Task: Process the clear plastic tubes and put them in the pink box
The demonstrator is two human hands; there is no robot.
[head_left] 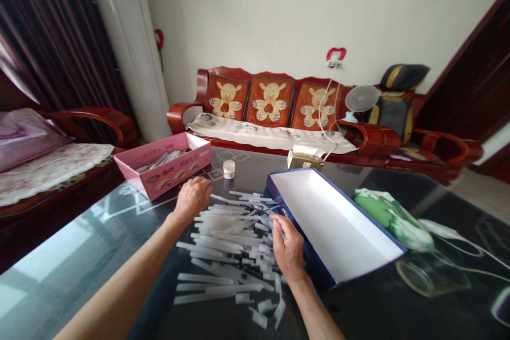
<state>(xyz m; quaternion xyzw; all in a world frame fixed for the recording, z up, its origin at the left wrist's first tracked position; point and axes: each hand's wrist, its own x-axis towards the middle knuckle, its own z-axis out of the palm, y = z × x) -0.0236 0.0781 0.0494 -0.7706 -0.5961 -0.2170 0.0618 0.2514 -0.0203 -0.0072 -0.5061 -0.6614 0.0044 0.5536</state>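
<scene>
A heap of translucent plastic strips (pixel 227 247) lies at 12 o'clock on the glass-topped table (pixel 56 260) — the left hand (pixel 193 197) curled over its far edge, the right hand (pixel 287 244) down on its right side; whether either grasps a strip, I cannot tell. A white-lined blue box (pixel 330 223) sits at 2 o'clock, a pink box (pixel 187 156) at 10 o'clock.

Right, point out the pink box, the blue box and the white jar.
Pink box (pixel 159 167): head view, long outer wall.
Blue box (pixel 330 223): head view, bare white inside.
White jar (pixel 229 170): head view, its body.
</scene>
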